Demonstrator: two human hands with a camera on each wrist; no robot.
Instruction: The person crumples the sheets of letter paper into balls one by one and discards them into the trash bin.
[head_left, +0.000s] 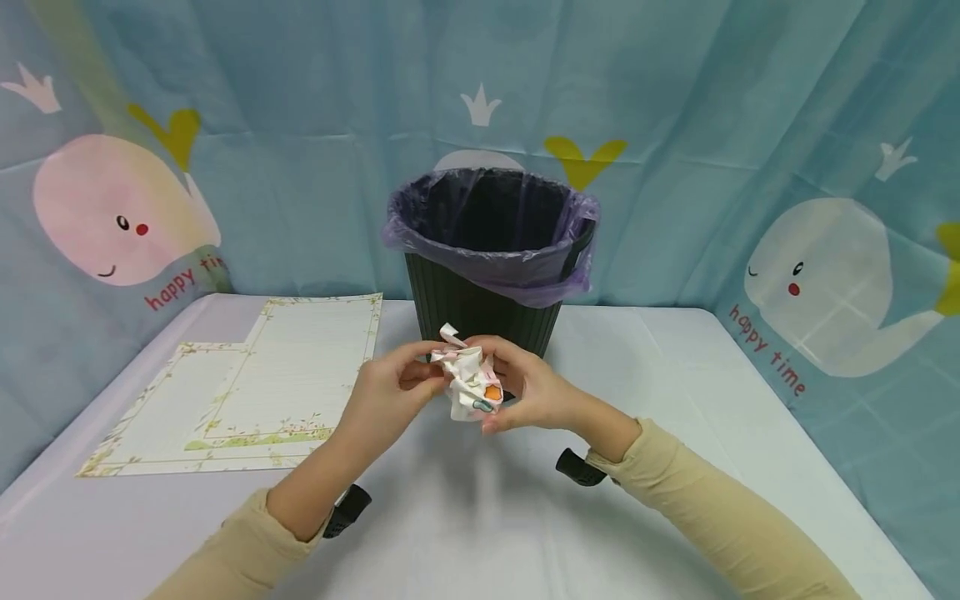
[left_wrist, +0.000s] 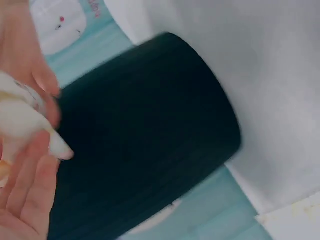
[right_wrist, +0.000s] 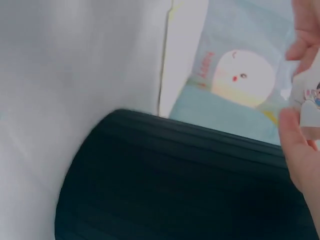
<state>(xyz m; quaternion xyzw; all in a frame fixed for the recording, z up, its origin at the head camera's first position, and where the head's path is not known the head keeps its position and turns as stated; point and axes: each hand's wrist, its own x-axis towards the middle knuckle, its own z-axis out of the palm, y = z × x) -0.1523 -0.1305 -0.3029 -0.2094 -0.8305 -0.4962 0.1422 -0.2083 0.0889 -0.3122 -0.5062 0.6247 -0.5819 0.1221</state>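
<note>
Evidently, both hands are busy with one thing: a crumpled white paper wad with pink, orange and green print [head_left: 467, 382]. From where I stand, it is held up above the white-covered bench [head_left: 645, 367], in front of the dark green ribbed bin [head_left: 480, 304] with its purple plastic liner [head_left: 517, 273]. The left hand [head_left: 388, 396] pinches it between thumb and fingers on one side; the right hand [head_left: 543, 393] has its fingers curled round the other.

To do this well, I'd press evenly from both sides, turn the wad a little between squeezes, and fold in the stray strip at the top, which looks likely to spring loose.

It's a rough, creased lump, mostly white, with a bright orange patch and a green mark low on its right side. Over on the left lie two overlapping white paper sheets with floral borders [head_left: 307, 358], well apart from it.
</note>
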